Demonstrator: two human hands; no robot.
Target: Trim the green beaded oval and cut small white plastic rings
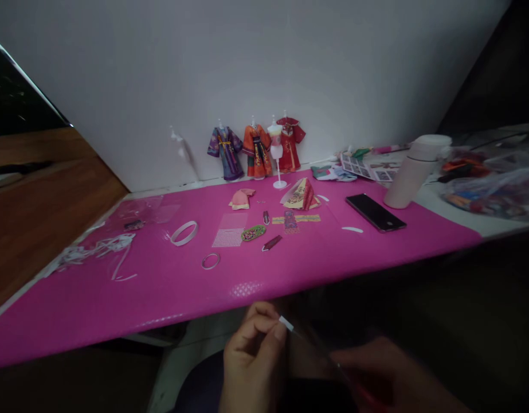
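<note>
We see the long glossy pink surface [169, 287] running across the view, with our hands below its near edge in deep shadow. Our right hand [393, 373] is dim and blurred, cut off by the frame bottom; we cannot tell how its grip stands, though something red shows beneath it. Our left hand [251, 358] is raised, fingers curled, thumb and forefinger pinched shut on a small white strip [286, 323], which sits just below the surface edge. A faint clear sheet between the hands is hard to make out. Farther back lie a black phone [375, 211], a white tumbler [412, 172] and small paper robes [255, 149] against the wall.
</note>
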